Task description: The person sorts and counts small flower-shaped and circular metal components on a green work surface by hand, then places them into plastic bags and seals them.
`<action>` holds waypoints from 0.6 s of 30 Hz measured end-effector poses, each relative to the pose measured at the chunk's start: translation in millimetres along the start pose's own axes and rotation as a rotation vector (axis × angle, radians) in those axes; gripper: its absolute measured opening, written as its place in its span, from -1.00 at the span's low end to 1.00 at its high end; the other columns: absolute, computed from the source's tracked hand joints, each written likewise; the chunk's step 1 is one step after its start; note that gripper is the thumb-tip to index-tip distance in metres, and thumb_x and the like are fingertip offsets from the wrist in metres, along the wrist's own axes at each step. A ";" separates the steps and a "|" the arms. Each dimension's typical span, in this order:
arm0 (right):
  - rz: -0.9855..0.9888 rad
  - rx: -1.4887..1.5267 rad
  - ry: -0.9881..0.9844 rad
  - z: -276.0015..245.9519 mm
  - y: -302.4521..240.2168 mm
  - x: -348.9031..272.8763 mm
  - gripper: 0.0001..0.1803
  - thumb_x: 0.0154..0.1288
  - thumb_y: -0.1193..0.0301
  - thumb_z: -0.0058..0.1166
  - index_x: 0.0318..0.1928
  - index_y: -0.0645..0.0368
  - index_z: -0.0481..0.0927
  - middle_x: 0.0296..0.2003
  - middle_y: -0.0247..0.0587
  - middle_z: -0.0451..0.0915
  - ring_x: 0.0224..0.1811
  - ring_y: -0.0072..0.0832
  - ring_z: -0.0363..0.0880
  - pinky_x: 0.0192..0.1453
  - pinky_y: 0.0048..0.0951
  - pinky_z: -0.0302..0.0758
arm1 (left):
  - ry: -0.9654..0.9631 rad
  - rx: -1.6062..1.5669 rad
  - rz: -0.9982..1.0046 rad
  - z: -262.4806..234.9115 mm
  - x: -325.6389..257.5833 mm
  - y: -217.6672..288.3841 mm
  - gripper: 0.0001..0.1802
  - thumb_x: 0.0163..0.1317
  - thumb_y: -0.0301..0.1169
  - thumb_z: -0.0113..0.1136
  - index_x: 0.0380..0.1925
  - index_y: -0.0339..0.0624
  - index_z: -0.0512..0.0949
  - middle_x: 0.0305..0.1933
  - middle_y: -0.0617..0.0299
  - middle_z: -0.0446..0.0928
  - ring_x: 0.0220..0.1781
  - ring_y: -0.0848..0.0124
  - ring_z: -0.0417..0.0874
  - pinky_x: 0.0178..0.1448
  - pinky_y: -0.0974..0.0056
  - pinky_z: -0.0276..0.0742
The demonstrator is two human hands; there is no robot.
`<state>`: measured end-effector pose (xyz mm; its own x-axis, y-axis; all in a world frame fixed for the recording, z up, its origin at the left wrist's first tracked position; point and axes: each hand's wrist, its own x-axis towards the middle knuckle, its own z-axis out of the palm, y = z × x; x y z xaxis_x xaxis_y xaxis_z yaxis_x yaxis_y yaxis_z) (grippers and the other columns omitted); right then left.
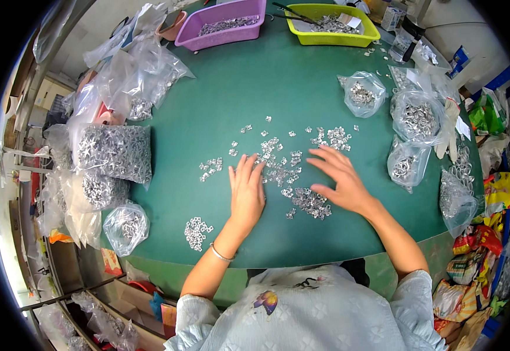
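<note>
Small silver metal pieces (pixel 278 174), many looking like open-centred squares, lie scattered over the green tabletop (pixel 226 105). My left hand (pixel 247 190) rests palm down at the left edge of this scatter, fingers stretched forward and holding nothing visible. To the right, my right hand (pixel 344 182) is open with fingers spread, its thumb beside a dense pile of the pieces (pixel 312 203). Beyond its fingertips is a looser group (pixel 332 139). Left of my left hand sits a small cluster (pixel 210 168), and nearer me a round heap (pixel 196 234). What lies under my palms is hidden.
At the far edge stand a purple basin (pixel 220 28) and a yellow-green basin (pixel 332 36), both holding metal parts. Stuffed clear bags (pixel 114 153) crowd the left side. More bags of parts (pixel 420 117) and a pale glove (pixel 447 131) line the right edge.
</note>
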<state>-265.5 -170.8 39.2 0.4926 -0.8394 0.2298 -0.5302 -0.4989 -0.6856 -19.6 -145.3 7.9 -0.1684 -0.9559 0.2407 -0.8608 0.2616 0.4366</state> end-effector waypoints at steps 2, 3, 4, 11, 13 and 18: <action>-0.076 -0.082 -0.163 10.1 -3.9 -2.7 -0.40 0.10 0.22 0.24 0.18 0.06 0.43 0.29 -0.18 0.27 0.42 -0.14 0.04 0.43 0.01 -0.02 | -0.104 -0.089 0.092 -5.7 0.6 18.1 -0.59 0.22 -0.56 0.02 0.11 -0.16 0.42 0.32 0.07 0.26 0.42 0.00 0.15 0.41 -0.28 -0.10; -0.106 -0.125 -0.226 16.9 -6.9 -10.7 -0.39 0.10 0.21 0.24 0.18 0.06 0.43 0.29 -0.18 0.28 0.43 -0.14 0.04 0.43 0.03 -0.02 | -0.128 -0.033 0.129 -5.2 -3.0 23.8 -0.59 0.21 -0.57 0.04 0.10 -0.17 0.44 0.32 0.08 0.27 0.42 0.00 0.16 0.40 -0.30 -0.11; -0.136 -0.168 -0.289 22.3 -9.9 -17.4 -0.38 0.10 0.21 0.24 0.19 0.05 0.43 0.29 -0.18 0.28 0.43 -0.13 0.04 0.42 0.05 -0.03 | -0.154 0.024 0.167 -5.0 -8.3 26.5 -0.59 0.20 -0.57 0.05 0.09 -0.17 0.45 0.32 0.08 0.27 0.42 0.01 0.16 0.39 -0.33 -0.11; 0.051 -0.022 0.045 14.5 1.2 -21.8 -0.77 0.00 0.41 0.30 -0.28 0.16 0.62 -0.21 -0.31 0.49 -0.05 -0.32 0.39 0.00 -0.26 0.25 | -0.037 -0.111 0.068 -3.9 -23.8 16.0 -0.65 0.14 -0.59 0.12 -0.03 -0.17 0.53 0.30 0.12 0.32 0.40 0.07 0.21 0.37 -0.35 -0.10; 0.029 -0.125 0.153 25.0 4.2 -8.9 -0.82 -0.04 0.44 0.31 -0.38 0.15 0.59 -0.39 -0.37 0.44 -0.25 -0.37 0.37 -0.18 -0.31 0.22 | -0.135 -0.134 0.187 0.6 -21.3 28.0 -0.66 0.12 -0.58 0.15 -0.04 -0.18 0.54 0.29 0.13 0.33 0.40 0.10 0.22 0.37 -0.35 -0.08; -0.011 -0.275 0.125 35.7 -3.6 4.7 -0.82 -0.07 0.46 0.32 -0.43 0.14 0.57 -0.39 -0.34 0.45 -0.26 -0.37 0.39 -0.18 -0.32 0.23 | -0.141 -0.020 0.252 0.6 -28.9 21.3 -0.67 0.05 -0.59 0.18 -0.12 -0.20 0.58 0.22 0.13 0.40 0.36 0.12 0.29 0.37 -0.36 -0.06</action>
<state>-236.6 -165.2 18.1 0.4192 -0.8453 0.3313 -0.7007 -0.5333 -0.4740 -33.3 -112.2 9.7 -0.4422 -0.8692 0.2213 -0.7739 0.4944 0.3958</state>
